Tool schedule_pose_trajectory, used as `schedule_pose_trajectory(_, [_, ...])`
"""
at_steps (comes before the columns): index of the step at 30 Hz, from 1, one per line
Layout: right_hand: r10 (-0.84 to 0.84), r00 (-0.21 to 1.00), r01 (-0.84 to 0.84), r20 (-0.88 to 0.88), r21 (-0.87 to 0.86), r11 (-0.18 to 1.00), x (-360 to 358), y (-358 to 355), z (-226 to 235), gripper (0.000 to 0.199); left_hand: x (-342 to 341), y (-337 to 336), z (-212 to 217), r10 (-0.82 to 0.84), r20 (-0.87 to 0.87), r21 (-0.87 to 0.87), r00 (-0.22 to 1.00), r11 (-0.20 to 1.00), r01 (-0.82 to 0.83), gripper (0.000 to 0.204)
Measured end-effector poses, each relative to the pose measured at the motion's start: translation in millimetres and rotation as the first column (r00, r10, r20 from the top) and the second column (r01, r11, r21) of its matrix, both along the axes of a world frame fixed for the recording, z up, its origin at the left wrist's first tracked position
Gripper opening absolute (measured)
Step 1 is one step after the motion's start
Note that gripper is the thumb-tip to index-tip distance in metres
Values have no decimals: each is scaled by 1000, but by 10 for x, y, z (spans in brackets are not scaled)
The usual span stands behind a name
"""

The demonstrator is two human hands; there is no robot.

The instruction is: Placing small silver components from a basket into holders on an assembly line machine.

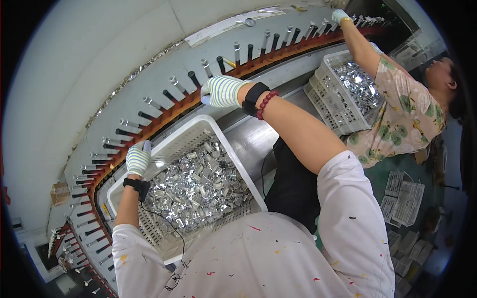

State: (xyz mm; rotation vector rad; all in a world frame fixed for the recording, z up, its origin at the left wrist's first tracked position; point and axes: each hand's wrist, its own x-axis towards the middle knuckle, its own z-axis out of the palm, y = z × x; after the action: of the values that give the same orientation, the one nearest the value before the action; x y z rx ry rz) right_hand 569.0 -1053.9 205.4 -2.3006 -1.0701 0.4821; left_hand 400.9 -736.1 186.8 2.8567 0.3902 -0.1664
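Both my hands wear striped knit gloves with pale fingertips. My right hand (pixel 223 91) is closed beside the orange-brown curved rail (pixel 186 106), close to its black and silver upright pegs (pixel 171 97). My left hand (pixel 138 158) is closed above the left rim of a white plastic basket (pixel 222 133), near the same rail. Whatever either hand holds is hidden by the fingers. Small shiny silver pieces (pixel 196 184) fill the basket in a loose heap in front of me.
At the right, a co-worker in a flowered top (pixel 405 107) reaches a gloved hand (pixel 341 17) to the rail's far end. Another white basket (pixel 330 97) of silver pieces stands between us. A thin black cable (pixel 171 223) hangs from my left wristband. Empty baskets (pixel 403 198) lie on the floor.
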Motion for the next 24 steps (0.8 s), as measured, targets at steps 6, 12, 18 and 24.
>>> schedule_pose_trajectory(6, [-66,998,64,-16,-123,990,256,-132,-96,32,36,-71,20,8,-2,22,1000,1000,-8,29])
schedule_pose_trajectory(12, [-38,999,36,-1,-285,958,418,-304,-444,30,110,-88,-5,19,-38,0,999,1000,-19,30])
schedule_pose_trajectory(18, [-84,996,93,42,-306,947,500,-367,-593,29,106,-52,-34,44,-122,-57,992,997,-51,31])
schedule_pose_trajectory(24, [-68,998,67,10,-318,946,555,-409,-617,29,162,-116,-22,29,-103,-35,994,999,-32,31])
